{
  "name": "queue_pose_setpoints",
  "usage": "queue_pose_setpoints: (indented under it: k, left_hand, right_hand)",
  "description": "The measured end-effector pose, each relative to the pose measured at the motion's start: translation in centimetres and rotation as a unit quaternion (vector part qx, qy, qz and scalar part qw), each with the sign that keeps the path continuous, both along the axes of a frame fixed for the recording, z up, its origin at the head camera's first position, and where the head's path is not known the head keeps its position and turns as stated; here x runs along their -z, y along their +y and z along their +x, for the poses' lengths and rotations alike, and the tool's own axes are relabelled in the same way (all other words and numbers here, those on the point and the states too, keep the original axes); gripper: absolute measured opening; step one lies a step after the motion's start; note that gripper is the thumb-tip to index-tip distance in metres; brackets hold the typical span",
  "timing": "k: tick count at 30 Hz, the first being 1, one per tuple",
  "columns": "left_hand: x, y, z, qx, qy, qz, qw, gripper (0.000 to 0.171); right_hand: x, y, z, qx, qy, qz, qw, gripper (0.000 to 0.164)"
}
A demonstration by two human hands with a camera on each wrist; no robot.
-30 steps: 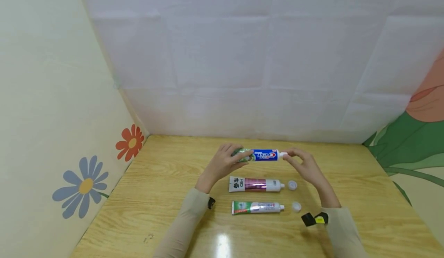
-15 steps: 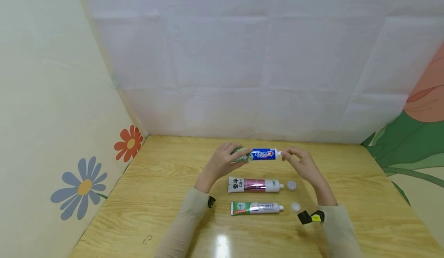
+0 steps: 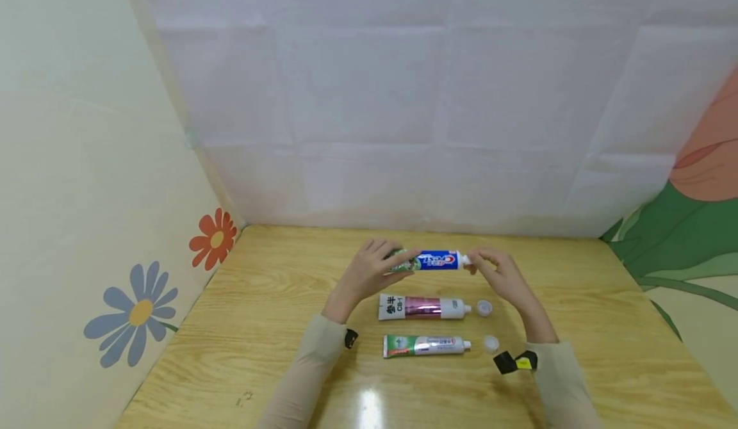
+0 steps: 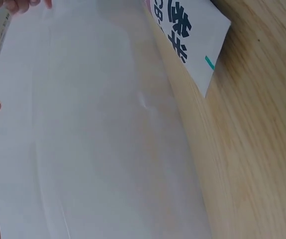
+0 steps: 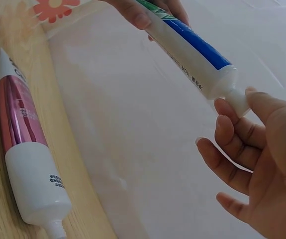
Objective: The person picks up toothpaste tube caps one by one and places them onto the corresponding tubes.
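A blue and green toothpaste tube (image 3: 438, 260) is held level above the table, its nozzle end to the right. My left hand (image 3: 369, 272) grips it by the green tail end, thumb on the near side. At the other end, my right hand (image 3: 503, 276) pinches the white cap (image 5: 239, 102) between thumb and forefinger, the other fingers loosely bent. In the left wrist view only the tube's edge and some fingertips show. Below the held tube lie an uncapped pink and white toothpaste tube (image 3: 423, 307) and an uncapped green and white toothpaste tube (image 3: 426, 346).
Two loose white caps, an upper cap (image 3: 484, 308) and a lower cap (image 3: 491, 344), lie just right of the nozzles. The wooden table (image 3: 277, 365) meets a white cloth backdrop (image 3: 369, 186) behind and a flower-printed wall (image 3: 86, 224) at the left.
My right hand and forearm have shifted slightly left, its fingers still at the cap. The held tube has moved slightly, and its label has turned a little. The tubes on the table stay put.
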State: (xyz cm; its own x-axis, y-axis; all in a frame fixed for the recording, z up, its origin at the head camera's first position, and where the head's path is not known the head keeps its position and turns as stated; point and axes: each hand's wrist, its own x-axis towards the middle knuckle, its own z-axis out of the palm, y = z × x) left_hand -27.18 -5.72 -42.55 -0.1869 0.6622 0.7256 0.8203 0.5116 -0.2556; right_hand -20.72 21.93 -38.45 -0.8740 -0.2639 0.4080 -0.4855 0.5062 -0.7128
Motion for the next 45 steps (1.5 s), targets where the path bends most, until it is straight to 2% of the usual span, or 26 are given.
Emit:
queue_pose_setpoints:
  k: [10,18,25,32,39,45]
  left_hand:
    - [0.0,0.1,0.3,-0.011,0.001,0.003,0.9999,0.058]
    - [-0.2,-0.1,0.2,-0.012,-0.011,0.013,0.9998,0.054]
    - [-0.4,-0.3,0.2,-0.019,-0.016,0.016,0.9995,0.056]
    - [-0.6,-0.4,0.4,-0.016,-0.014,0.019,0.9996,0.058]
    - [-0.5,-0.4,0.4,-0.014,-0.008,0.017,0.9997,0.060]
    - [-0.6,-0.3,0.3,-0.011,-0.003,0.014,0.9998,0.056]
  right_hand:
    - [0.5,0.2,-0.2,-0.001,-0.014,-0.003,1.000,0.031]
    - [2.9,1.8,-2.1,-0.007,-0.034,-0.018,0.999,0.044]
    - [3.1,2.8,-2.2,-0.046,-0.049,-0.043,0.997,0.030]
    - [2.6,3.5,-1.9,-0.065,-0.060,-0.059,0.994,0.038]
    - [2.7,3.6,-2.0,-0.061,-0.054,-0.055,0.995,0.024]
    - [2.8,3.5,-2.1,-0.052,-0.051,-0.058,0.996,0.021]
